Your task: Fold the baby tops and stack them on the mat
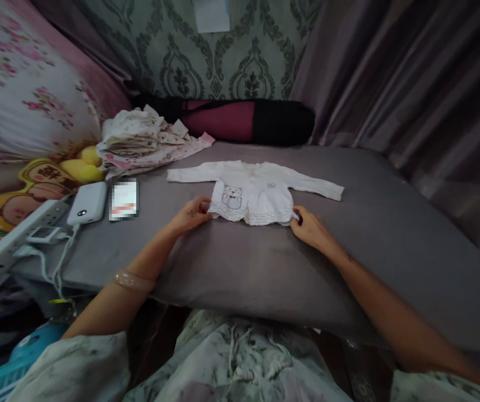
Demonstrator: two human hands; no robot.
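Note:
A small white long-sleeved baby top lies spread on the grey sheet, both sleeves stretched out to the sides. A bear with a red bow is printed low on its left half, and a small motif sits on the right. At the bottom left corner, my left hand pinches the hem. My right hand grips the opposite bottom corner, with a bit of fabric showing between thumb and fingers. A bangle circles my left forearm.
A pile of folded baby clothes lies at the back left, before a black and maroon roll. Nearer on the left are a white power bank, a blurred card, a power strip with cables and a yellow plush.

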